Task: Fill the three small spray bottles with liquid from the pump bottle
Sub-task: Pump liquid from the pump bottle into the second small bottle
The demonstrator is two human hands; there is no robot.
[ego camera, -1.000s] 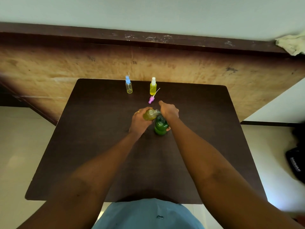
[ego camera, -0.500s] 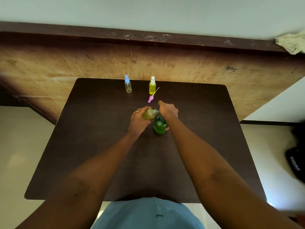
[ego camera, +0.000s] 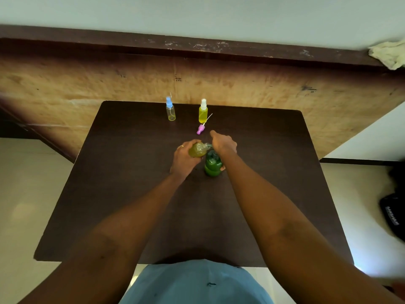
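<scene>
Pointing to three o'clock, the bottle (ego camera: 197, 150) gripped in the left hand (ego camera: 183, 160) was met by the pump (ego camera: 212, 164), clasped under the right hand (ego camera: 224, 144).

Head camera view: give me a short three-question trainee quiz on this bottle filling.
1. True or false: the pink spray cap lies loose on the table.
2. The right hand is on the green pump bottle; the left hand holds: A) small bottle B) pink spray cap?
3. Fill in: the fuller far bottle wears a ___ cap.
Key: 1 true; 2 A; 3 white.
</scene>
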